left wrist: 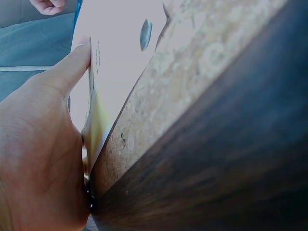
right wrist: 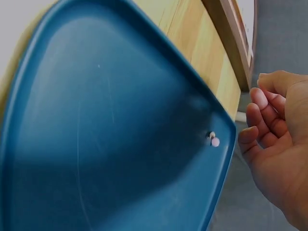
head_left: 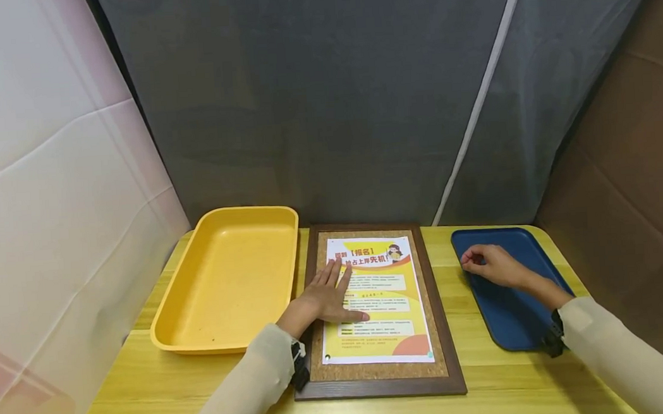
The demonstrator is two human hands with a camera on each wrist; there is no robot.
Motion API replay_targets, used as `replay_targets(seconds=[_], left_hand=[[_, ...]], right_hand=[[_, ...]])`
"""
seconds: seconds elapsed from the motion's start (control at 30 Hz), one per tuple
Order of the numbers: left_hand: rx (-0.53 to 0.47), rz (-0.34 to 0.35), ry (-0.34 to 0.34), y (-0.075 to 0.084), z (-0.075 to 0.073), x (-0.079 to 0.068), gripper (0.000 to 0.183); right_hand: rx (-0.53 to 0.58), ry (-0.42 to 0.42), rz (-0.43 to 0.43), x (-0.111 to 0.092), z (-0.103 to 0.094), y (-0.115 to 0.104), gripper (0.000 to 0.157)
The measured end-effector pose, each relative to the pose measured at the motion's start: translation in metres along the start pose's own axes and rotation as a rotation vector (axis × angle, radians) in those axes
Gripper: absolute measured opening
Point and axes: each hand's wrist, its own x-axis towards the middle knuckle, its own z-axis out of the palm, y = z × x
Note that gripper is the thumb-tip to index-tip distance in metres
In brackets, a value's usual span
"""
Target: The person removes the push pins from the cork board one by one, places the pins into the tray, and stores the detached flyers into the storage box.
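Note:
A yellow and white printed poster (head_left: 381,330) lies on a cork board (head_left: 387,371) with a dark wooden frame. My left hand (head_left: 327,298) rests spread and flat on the poster's left side. In the left wrist view, a rounded metallic tack (left wrist: 146,34) sits at one poster corner. My right hand (head_left: 497,265) hovers over the far left part of a blue tray (head_left: 515,319). Its fingers are curled, with thumb and index tips close together; I see nothing between them. One or two small pale pin-like pieces (right wrist: 214,141) lie in the tray, near that hand.
A large yellow tray (head_left: 228,283) stands left of the board on the wooden table (head_left: 149,389). Dark cloth (head_left: 302,107) rises behind the table. Sheets hang at both sides, a pale one (head_left: 67,172) on the left and a brown one (head_left: 628,208) on the right.

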Motion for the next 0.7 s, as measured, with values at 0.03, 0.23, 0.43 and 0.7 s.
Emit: replay_targets(seconds=[0.03, 0.23, 0.43, 0.7], left_hand=[[0.001, 0.0, 0.002, 0.0, 0.0, 0.0, 0.122], [-0.002, 0.001, -0.005, -0.001, 0.003, 0.004, 0.122], [-0.014, 0.015, -0.015, -0.003, 0.004, 0.005, 0.124], [0.005, 0.002, -0.016, -0.003, 0.004, 0.007, 0.124]], right_hand=[[0.005, -0.004, -0.008, 0.0, 0.001, -0.002, 0.006], [0.026, -0.022, -0.064, 0.0, 0.008, -0.012, 0.006], [0.053, -0.064, -0.112, -0.001, 0.012, -0.026, 0.007], [0.084, -0.125, -0.163, -0.002, 0.018, -0.044, 0.007]])
